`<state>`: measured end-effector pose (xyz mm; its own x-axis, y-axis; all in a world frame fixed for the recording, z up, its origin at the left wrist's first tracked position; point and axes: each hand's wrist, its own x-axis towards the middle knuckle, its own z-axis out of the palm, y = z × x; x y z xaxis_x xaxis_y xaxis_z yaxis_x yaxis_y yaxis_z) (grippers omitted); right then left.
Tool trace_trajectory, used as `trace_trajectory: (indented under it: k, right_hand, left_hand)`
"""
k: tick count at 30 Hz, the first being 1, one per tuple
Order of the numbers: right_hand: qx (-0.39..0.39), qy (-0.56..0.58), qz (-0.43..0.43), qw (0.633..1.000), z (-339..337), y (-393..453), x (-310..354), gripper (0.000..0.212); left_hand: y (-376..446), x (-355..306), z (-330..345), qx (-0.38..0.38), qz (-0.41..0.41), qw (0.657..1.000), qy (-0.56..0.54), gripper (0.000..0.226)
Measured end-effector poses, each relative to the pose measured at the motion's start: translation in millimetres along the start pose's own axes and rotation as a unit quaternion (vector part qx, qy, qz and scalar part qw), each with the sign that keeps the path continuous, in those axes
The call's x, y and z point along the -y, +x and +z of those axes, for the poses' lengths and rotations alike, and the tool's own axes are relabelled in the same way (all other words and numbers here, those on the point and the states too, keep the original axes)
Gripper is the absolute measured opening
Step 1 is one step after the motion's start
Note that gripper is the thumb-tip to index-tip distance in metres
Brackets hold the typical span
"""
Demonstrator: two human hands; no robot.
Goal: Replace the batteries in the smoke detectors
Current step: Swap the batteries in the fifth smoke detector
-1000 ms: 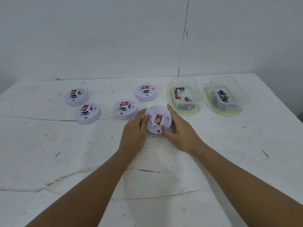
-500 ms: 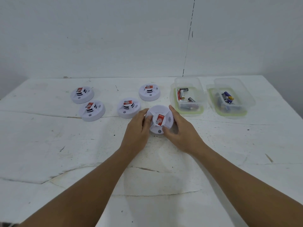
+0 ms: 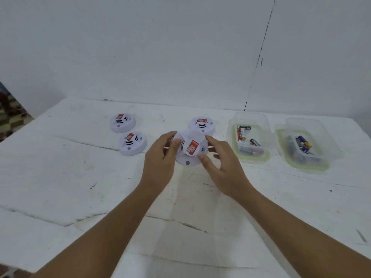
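While both hands' fingers (image 3: 172,148) clamp the round white plastic smoke detector (image 3: 189,150) above the counter (image 3: 80,177), a loose twist could drop it.

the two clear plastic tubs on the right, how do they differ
The nearer tub holds red, white and black batteries, while the far right tub holds darker ones, some blue or purple with yellow. The nearer tub sits beside the smoke detector gripped by the left hand and right hand; the far right tub sits farther out. Both are clear, green-rimmed and uncovered.
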<state>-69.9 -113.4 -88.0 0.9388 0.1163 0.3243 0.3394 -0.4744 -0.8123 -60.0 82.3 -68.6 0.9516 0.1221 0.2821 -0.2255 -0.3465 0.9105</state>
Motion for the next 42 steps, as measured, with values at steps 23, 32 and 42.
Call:
trace_trajectory:
  k: [23, 32, 42]
  right_hand:
    - [0.003, -0.203, 0.095, 0.975, 50.8, 163.2, -4.7, 0.025]
    - [-0.009, -0.277, 0.165, 0.947, 46.4, 159.8, -18.1, 0.046]
    - [0.068, -0.25, 0.228, 0.938, 37.7, 156.1, -26.2, 0.075]
  left_hand:
    - [214.4, 53.6, -65.2, 0.124, -0.221, 0.947, 0.196, 0.028]
    - [219.8, 59.8, -66.7, 0.176, -0.158, 0.916, 0.323, 0.008]
    - [197.7, 49.8, -57.5, 0.075, -0.009, 0.937, 0.342, 0.036]
